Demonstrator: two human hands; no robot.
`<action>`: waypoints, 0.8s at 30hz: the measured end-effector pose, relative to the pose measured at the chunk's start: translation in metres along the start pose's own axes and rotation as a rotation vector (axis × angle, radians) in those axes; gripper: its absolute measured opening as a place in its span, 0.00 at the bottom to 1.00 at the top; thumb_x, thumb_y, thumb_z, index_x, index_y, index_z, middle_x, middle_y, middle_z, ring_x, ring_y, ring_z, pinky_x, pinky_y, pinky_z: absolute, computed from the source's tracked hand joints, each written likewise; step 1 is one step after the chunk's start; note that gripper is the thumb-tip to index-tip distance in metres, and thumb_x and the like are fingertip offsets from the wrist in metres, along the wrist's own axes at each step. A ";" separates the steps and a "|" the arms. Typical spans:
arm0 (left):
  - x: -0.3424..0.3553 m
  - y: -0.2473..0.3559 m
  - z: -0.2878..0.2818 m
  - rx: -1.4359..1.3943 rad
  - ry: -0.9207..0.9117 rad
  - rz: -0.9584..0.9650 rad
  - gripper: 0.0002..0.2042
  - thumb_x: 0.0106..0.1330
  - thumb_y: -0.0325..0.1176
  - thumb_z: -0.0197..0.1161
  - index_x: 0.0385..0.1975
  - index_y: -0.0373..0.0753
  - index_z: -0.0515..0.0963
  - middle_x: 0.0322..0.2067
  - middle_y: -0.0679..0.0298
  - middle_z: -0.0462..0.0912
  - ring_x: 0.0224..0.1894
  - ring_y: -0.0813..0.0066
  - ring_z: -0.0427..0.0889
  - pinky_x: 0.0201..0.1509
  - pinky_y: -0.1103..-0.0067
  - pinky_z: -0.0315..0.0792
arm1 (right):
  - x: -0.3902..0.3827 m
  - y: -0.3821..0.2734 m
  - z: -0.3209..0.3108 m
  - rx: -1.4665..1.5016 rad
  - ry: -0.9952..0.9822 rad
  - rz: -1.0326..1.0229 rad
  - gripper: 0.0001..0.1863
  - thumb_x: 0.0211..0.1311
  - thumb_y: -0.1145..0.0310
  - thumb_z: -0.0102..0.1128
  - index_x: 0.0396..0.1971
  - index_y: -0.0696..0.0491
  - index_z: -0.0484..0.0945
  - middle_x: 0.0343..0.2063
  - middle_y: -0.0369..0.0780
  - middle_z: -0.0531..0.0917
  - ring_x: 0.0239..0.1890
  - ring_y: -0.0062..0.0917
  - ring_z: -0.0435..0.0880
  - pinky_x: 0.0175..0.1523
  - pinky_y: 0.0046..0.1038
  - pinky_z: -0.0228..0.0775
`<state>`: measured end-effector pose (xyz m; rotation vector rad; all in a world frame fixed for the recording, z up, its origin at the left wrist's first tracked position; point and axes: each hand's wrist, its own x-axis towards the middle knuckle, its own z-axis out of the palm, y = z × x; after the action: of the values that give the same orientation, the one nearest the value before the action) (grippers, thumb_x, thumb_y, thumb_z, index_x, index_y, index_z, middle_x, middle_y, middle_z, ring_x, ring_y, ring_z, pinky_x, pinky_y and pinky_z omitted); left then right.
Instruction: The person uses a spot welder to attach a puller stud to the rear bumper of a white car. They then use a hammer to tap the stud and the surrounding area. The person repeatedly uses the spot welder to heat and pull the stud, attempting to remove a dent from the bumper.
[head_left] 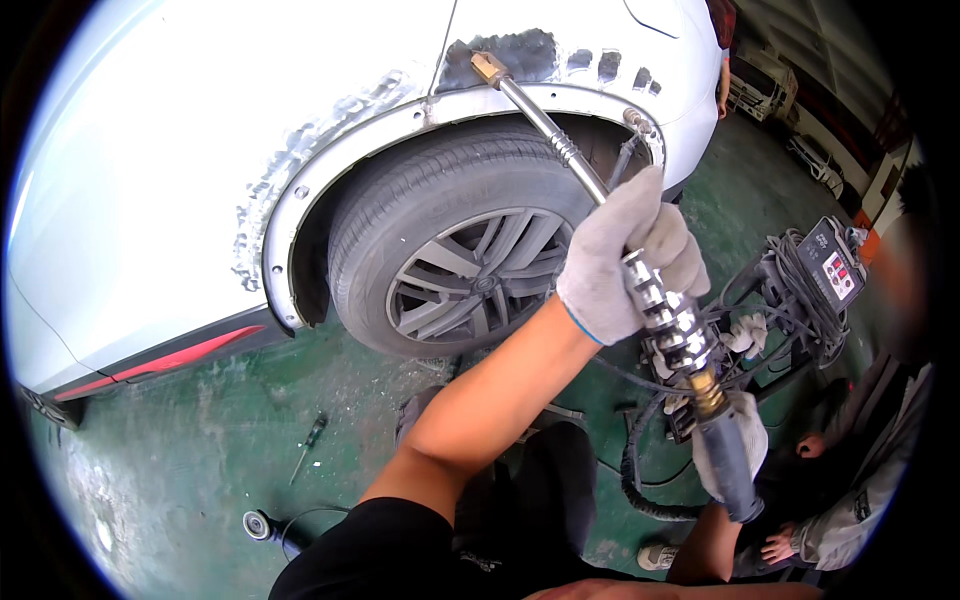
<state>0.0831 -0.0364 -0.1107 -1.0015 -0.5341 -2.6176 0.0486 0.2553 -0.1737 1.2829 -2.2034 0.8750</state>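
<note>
A long slide hammer dent puller runs slantwise across the view, with a chrome shaft [547,128] and ribbed chrome weight [672,325]. Its copper-coloured tip [488,68] meets the dark, bare-sanded patch [530,55] above the wheel arch of a white car [180,130]. My left hand [625,260], in a pale work glove, is closed round the puller between the shaft and the weight. Lower down, my gloved right hand [752,435] grips behind the black handle [728,460], which partly hides its fingers.
The car's wheel [480,280] stands below the arch. On the green floor lie a screwdriver [310,440] and a corded power tool [262,525]. At right stand a machine with a control panel [835,265] and coiled cables [810,300]. A person's hand [780,543] is close at lower right.
</note>
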 end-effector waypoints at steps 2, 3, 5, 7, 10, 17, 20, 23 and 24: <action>-0.002 -0.003 -0.011 -0.103 -0.309 0.061 0.27 0.87 0.55 0.43 0.20 0.51 0.59 0.16 0.76 0.61 0.16 0.79 0.61 0.28 0.75 0.63 | 0.003 -0.005 0.004 0.171 0.024 -0.081 0.14 0.47 0.75 0.76 0.35 0.52 0.83 0.31 0.39 0.84 0.36 0.39 0.85 0.47 0.41 0.79; -0.001 -0.003 -0.009 -0.070 -0.149 0.029 0.26 0.85 0.55 0.47 0.22 0.50 0.61 0.17 0.74 0.64 0.16 0.76 0.64 0.27 0.74 0.65 | 0.004 -0.008 0.004 0.250 0.033 -0.122 0.14 0.48 0.75 0.77 0.36 0.52 0.82 0.30 0.39 0.84 0.37 0.39 0.85 0.49 0.41 0.79; -0.001 -0.002 -0.001 -0.005 0.176 -0.036 0.23 0.82 0.55 0.57 0.26 0.49 0.66 0.19 0.69 0.70 0.17 0.72 0.69 0.26 0.73 0.70 | -0.010 -0.002 0.017 0.585 -0.176 0.176 0.14 0.52 0.71 0.79 0.36 0.53 0.82 0.30 0.39 0.84 0.37 0.40 0.85 0.49 0.40 0.78; 0.007 -0.015 0.034 0.565 0.785 0.032 0.16 0.79 0.46 0.64 0.39 0.39 0.71 0.21 0.65 0.74 0.24 0.73 0.80 0.29 0.74 0.76 | -0.034 0.015 0.047 1.552 -0.213 0.340 0.23 0.55 0.64 0.77 0.49 0.57 0.82 0.29 0.43 0.85 0.29 0.38 0.83 0.43 0.47 0.78; 0.005 -0.022 0.003 0.564 0.696 0.066 0.19 0.81 0.51 0.59 0.35 0.41 0.75 0.24 0.63 0.79 0.27 0.66 0.85 0.29 0.71 0.79 | -0.035 0.022 0.050 1.724 -0.219 0.478 0.20 0.55 0.69 0.75 0.48 0.57 0.82 0.30 0.43 0.85 0.32 0.36 0.84 0.45 0.45 0.79; -0.004 -0.013 0.008 0.247 0.532 0.055 0.21 0.82 0.48 0.59 0.25 0.47 0.67 0.24 0.59 0.79 0.28 0.58 0.83 0.36 0.63 0.81 | -0.021 0.023 0.031 0.515 -0.174 0.178 0.08 0.53 0.69 0.74 0.32 0.54 0.86 0.32 0.38 0.88 0.39 0.33 0.88 0.50 0.38 0.80; -0.003 -0.008 0.009 0.225 0.518 0.074 0.21 0.81 0.48 0.60 0.25 0.47 0.67 0.25 0.59 0.80 0.27 0.59 0.83 0.38 0.62 0.81 | -0.014 0.022 0.026 0.524 -0.204 0.118 0.09 0.51 0.70 0.74 0.34 0.54 0.87 0.32 0.38 0.88 0.42 0.33 0.89 0.52 0.39 0.81; -0.003 -0.002 0.009 0.230 0.532 0.074 0.21 0.81 0.48 0.61 0.25 0.47 0.67 0.24 0.59 0.79 0.27 0.59 0.82 0.38 0.62 0.81 | -0.012 0.020 0.028 0.585 -0.214 0.119 0.09 0.52 0.71 0.73 0.34 0.54 0.86 0.33 0.38 0.88 0.43 0.34 0.88 0.55 0.39 0.80; -0.003 -0.002 0.009 0.228 0.531 0.070 0.21 0.81 0.48 0.61 0.25 0.47 0.67 0.24 0.59 0.79 0.27 0.59 0.82 0.38 0.62 0.81 | -0.011 0.020 0.028 0.591 -0.224 0.125 0.09 0.53 0.71 0.73 0.34 0.54 0.86 0.33 0.37 0.87 0.43 0.34 0.88 0.56 0.39 0.80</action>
<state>0.0898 -0.0304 -0.1067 -0.2314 -0.6234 -2.5371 0.0348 0.2495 -0.2069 1.5732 -2.3004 1.5851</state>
